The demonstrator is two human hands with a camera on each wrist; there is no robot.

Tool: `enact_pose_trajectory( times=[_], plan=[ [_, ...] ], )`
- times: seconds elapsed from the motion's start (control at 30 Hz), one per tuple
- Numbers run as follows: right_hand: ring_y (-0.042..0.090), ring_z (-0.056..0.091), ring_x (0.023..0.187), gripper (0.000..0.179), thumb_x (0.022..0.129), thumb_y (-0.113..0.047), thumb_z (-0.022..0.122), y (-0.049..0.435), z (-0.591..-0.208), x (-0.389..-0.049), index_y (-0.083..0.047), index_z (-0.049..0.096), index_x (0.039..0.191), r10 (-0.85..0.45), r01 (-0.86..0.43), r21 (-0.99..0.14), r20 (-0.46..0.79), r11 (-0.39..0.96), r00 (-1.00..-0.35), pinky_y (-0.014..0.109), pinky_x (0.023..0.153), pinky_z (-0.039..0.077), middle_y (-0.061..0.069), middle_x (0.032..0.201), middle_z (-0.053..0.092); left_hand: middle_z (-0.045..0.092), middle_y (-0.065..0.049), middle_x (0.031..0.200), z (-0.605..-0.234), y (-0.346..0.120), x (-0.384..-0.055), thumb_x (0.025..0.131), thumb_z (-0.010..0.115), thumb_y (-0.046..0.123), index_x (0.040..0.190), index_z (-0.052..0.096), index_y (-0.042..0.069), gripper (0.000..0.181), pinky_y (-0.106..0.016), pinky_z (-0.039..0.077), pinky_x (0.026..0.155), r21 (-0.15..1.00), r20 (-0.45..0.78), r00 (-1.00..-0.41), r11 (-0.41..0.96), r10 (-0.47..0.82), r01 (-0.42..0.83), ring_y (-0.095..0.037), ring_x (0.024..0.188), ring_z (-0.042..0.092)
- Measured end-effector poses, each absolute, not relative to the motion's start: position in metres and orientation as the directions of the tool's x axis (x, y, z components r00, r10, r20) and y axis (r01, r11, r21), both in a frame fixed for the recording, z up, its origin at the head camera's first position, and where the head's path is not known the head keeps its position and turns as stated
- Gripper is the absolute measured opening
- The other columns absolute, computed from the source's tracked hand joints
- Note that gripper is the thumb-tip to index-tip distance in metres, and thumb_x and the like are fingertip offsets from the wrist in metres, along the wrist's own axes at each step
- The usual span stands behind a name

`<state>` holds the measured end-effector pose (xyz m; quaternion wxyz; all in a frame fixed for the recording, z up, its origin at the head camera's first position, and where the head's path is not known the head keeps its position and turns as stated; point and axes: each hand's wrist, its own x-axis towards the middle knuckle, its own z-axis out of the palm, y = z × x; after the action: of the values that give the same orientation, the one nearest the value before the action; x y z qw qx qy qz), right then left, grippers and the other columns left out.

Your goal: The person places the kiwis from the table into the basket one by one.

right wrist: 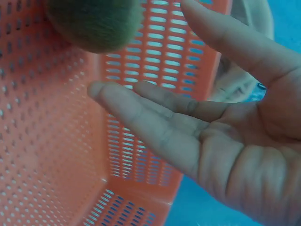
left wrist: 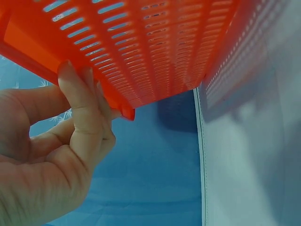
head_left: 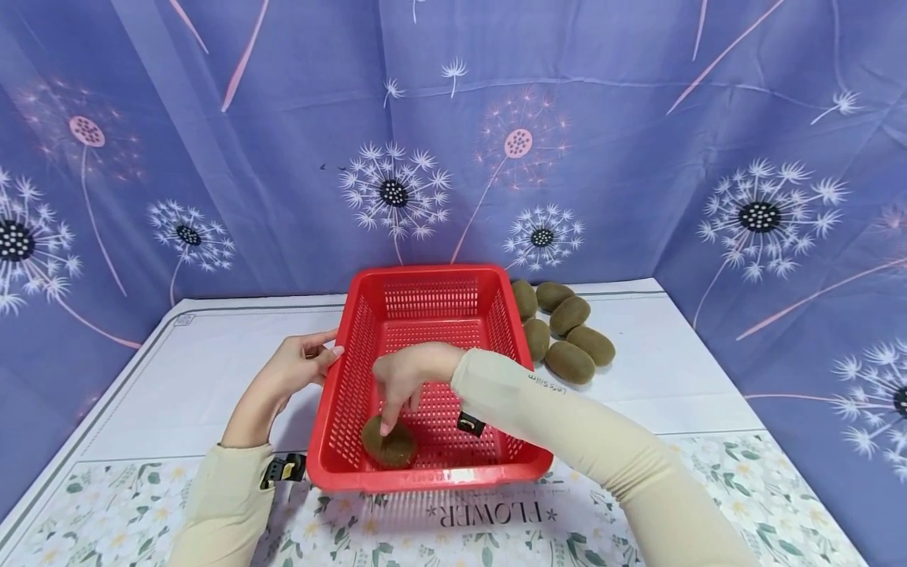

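Note:
A red plastic basket [head_left: 418,476] with slotted walls stands on the table. My left hand [head_left: 298,364] pinches its left rim between thumb and fingers; in the left wrist view the left hand [left wrist: 70,136] has fingertips against the basket's wall [left wrist: 155,47]. One brown fuzzy kiwi [head_left: 390,445] lies in the basket's near left corner. Over it reaches my right hand [head_left: 407,378], a finger overlapping the fruit in the head view. From the right wrist, the right hand [right wrist: 202,127] shows loosely extended fingers with nothing between them, and the kiwi [right wrist: 96,23] apart from the fingertips.
Several more kiwis [head_left: 570,362] lie grouped on the table just right of the basket, some up against its wall. The white table cover [head_left: 680,370] has a floral near part. A blue dandelion-print curtain [head_left: 283,157] hangs behind and at both sides.

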<state>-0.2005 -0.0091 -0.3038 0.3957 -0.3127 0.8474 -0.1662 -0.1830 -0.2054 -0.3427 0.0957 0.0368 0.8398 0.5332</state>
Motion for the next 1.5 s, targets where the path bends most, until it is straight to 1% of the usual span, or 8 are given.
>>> enact_pose_trajectory(
  times=[0.2,0.33,0.5,0.63,0.9,1.13,1.33,1.5],
  plan=[
    [0.016,0.063,0.071,0.039,0.079,-0.021,0.081,0.002,-0.285,-0.206,0.0,0.066,0.109,-0.725,-0.507,-0.521,-0.441,0.686,-0.528,0.027,0.066,0.056,0.0,0.086,0.063,0.062,-0.013,0.088,-0.343,-0.205,-0.183,0.1,0.052,0.012,0.145,0.035,-0.007,0.051,-0.03,0.057,0.064,0.904,-0.116,-0.981,0.426,0.157,-0.039,-0.013,0.067,0.065],
    [0.012,0.062,0.068,0.034,0.081,-0.021,0.079,0.012,-0.274,-0.21,0.0,0.07,0.107,-0.744,-0.525,-0.539,-0.358,0.658,-0.565,0.023,0.064,0.053,-0.001,0.083,0.067,0.062,-0.012,0.086,-0.344,-0.205,-0.183,0.1,0.052,0.012,0.145,0.035,-0.007,0.051,-0.031,0.057,0.064,0.904,-0.116,-0.981,0.427,0.155,-0.039,-0.013,0.067,0.066],
    [0.012,0.064,0.077,0.03,0.085,-0.019,0.074,0.032,-0.264,-0.217,-0.001,0.07,0.109,-0.729,-0.476,-0.611,-0.259,0.632,-0.634,0.024,0.071,0.053,0.002,0.091,0.069,0.062,-0.012,0.087,-0.345,-0.206,-0.183,0.1,0.052,0.013,0.145,0.035,-0.006,0.051,-0.031,0.057,0.065,0.904,-0.12,-0.98,0.426,0.156,-0.042,-0.013,0.068,0.066],
    [0.012,0.067,0.085,0.031,0.087,-0.019,0.073,0.051,-0.26,-0.222,0.0,0.069,0.112,-0.712,-0.447,-0.655,-0.205,0.609,-0.671,0.024,0.075,0.054,0.005,0.097,0.071,0.062,-0.012,0.086,-0.346,-0.206,-0.183,0.1,0.052,0.012,0.145,0.036,-0.007,0.051,-0.03,0.057,0.064,0.905,-0.122,-0.981,0.423,0.153,-0.047,-0.013,0.067,0.065],
    [0.017,0.067,0.094,0.029,0.088,-0.016,0.071,0.095,-0.256,-0.227,0.0,0.069,0.113,-0.634,-0.375,-0.738,-0.092,0.562,-0.768,0.029,0.081,0.054,0.008,0.103,0.071,0.06,-0.01,0.083,-0.347,-0.205,-0.184,0.1,0.052,0.013,0.145,0.035,-0.006,0.051,-0.03,0.057,0.063,0.906,-0.119,-0.981,0.421,0.155,-0.043,-0.012,0.066,0.064],
    [0.02,0.068,0.09,0.032,0.091,-0.015,0.068,0.139,-0.262,-0.235,0.001,0.066,0.118,-0.515,-0.281,-0.767,-0.073,0.576,-0.854,0.04,0.085,0.054,0.013,0.106,0.07,0.058,-0.008,0.082,-0.345,-0.207,-0.183,0.1,0.052,0.014,0.145,0.035,-0.006,0.052,-0.03,0.057,0.062,0.904,-0.126,-0.98,0.424,0.151,-0.051,-0.012,0.065,0.064],
    [0.03,0.067,0.095,0.031,0.091,-0.015,0.067,0.163,-0.269,-0.237,0.002,0.065,0.117,-0.426,-0.238,-0.787,-0.034,0.569,-0.904,0.038,0.084,0.054,0.017,0.107,0.069,0.058,-0.008,0.082,-0.346,-0.208,-0.183,0.1,0.052,0.013,0.145,0.035,-0.006,0.052,-0.029,0.057,0.062,0.905,-0.12,-0.981,0.423,0.151,-0.045,-0.012,0.065,0.064],
    [0.025,0.067,0.093,0.032,0.09,-0.014,0.067,0.184,-0.28,-0.238,0.005,0.065,0.116,-0.368,-0.216,-0.783,-0.017,0.584,-0.93,0.039,0.088,0.052,0.018,0.105,0.07,0.058,-0.008,0.082,-0.346,-0.207,-0.183,0.1,0.052,0.013,0.145,0.035,-0.007,0.051,-0.029,0.057,0.062,0.908,-0.117,-0.981,0.417,0.155,-0.042,-0.012,0.065,0.063]
  ],
)
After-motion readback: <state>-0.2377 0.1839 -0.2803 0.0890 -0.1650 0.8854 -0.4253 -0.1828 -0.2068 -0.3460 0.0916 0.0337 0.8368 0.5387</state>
